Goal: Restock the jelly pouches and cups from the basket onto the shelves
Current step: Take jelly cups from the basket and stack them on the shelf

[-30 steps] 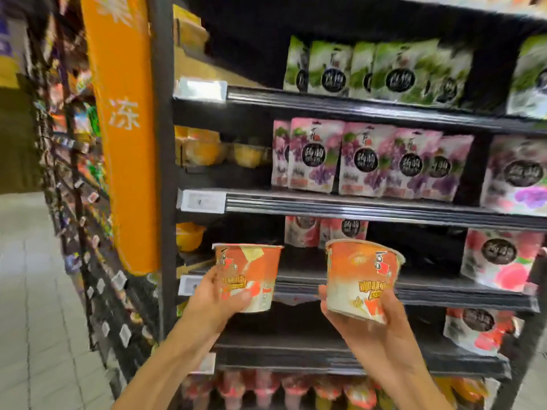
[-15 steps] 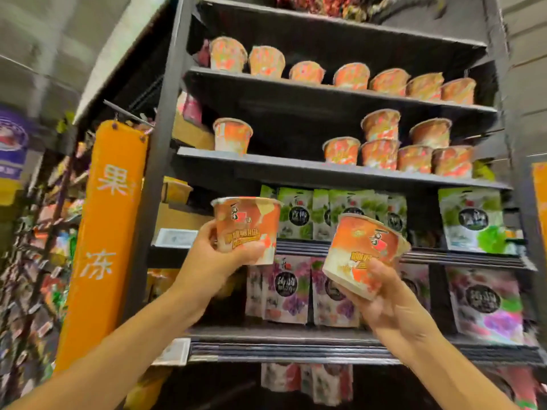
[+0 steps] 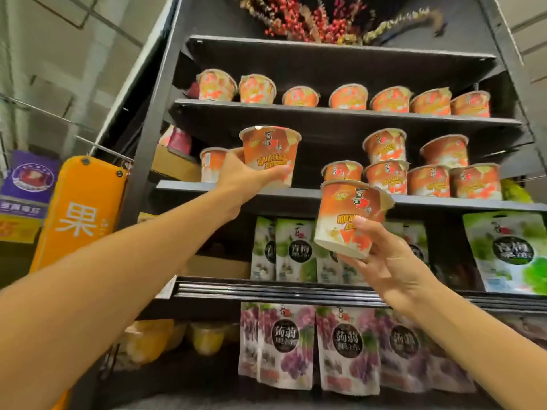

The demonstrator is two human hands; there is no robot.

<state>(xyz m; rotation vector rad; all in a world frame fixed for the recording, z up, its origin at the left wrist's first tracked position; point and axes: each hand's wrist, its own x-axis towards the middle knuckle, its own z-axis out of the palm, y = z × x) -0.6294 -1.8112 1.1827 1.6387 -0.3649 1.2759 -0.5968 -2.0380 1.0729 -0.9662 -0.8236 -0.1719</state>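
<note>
My left hand (image 3: 241, 176) grips an orange-and-white jelly cup (image 3: 270, 153), raised just above the front edge of the second shelf (image 3: 299, 193), beside a lone cup (image 3: 211, 164) standing there. My right hand (image 3: 381, 258) holds a second, tilted jelly cup (image 3: 350, 216) lower down, in front of that shelf's edge. Several matching cups (image 3: 429, 170) stand stacked on the right of this shelf, and a row of cups (image 3: 349, 97) lines the shelf above. The basket is out of view.
Green jelly pouches (image 3: 291, 250) fill the shelf below the cups, and purple grape pouches (image 3: 285, 344) the one under that. An orange hanging sign (image 3: 78, 214) juts out at the left of the black rack. Dried flowers (image 3: 322, 20) lie on top. Yellow cups (image 3: 207, 335) sit low left.
My view has tilted upward from the lower shelves to the top ones. Both hands have risen with their cups, the left one up to the second shelf.
</note>
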